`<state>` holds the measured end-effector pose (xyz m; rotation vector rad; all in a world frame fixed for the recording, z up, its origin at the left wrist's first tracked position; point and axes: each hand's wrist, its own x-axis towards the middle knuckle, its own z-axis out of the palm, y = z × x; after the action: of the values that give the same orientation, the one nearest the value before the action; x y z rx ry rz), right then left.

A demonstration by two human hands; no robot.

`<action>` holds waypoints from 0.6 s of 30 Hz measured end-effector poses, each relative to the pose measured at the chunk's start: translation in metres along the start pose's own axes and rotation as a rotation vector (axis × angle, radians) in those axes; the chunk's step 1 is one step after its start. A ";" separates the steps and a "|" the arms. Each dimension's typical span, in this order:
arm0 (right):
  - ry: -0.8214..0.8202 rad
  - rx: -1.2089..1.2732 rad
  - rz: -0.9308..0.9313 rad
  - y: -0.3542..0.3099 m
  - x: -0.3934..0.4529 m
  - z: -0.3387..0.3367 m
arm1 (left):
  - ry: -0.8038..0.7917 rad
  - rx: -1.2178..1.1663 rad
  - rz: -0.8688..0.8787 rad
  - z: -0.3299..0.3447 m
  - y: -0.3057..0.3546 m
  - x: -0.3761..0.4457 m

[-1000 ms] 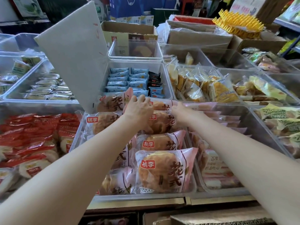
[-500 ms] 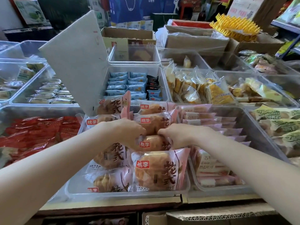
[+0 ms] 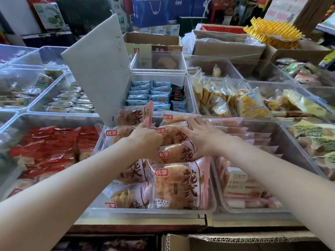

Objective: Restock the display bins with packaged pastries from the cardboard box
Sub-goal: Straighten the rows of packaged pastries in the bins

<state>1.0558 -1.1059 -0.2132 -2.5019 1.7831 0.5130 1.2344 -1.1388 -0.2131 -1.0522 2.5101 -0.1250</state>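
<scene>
Packed tight within the clear plastic display bin (image 3: 152,212), pink-wrapped pastry packs (image 3: 179,187) leave little room; left hand (image 3: 145,140) curls onto one, right hand (image 3: 201,136) presses spread-fingered.

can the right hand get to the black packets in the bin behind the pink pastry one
Probably yes: the right hand lies on the pink pastry packs, and the black packets sit uncovered in the open bin just behind, nothing between.

At the back stand blue bags (image 3: 150,12) and brown boxes (image 3: 226,44). A yellow rack (image 3: 272,34) sits on one box. A white wall (image 3: 16,15) is far left. The light is soft and bright.
</scene>
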 end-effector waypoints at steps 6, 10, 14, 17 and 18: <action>-0.161 0.107 0.101 0.009 -0.002 0.018 | -0.024 -0.206 0.020 -0.008 0.005 0.003; -0.172 0.271 0.165 0.015 -0.008 0.028 | -0.047 -0.180 0.067 -0.012 0.011 0.011; -0.151 0.378 0.133 0.013 -0.005 0.006 | -0.133 -0.098 0.037 -0.027 -0.001 0.009; -0.171 0.358 0.140 0.011 0.001 -0.004 | 0.032 -0.184 0.043 -0.039 -0.011 0.014; -0.205 0.328 0.144 0.010 0.004 -0.003 | 0.044 -0.146 0.060 -0.037 -0.008 0.018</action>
<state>1.0483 -1.1131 -0.2101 -2.0410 1.8067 0.4228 1.2136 -1.1599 -0.1831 -1.0388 2.6207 0.0534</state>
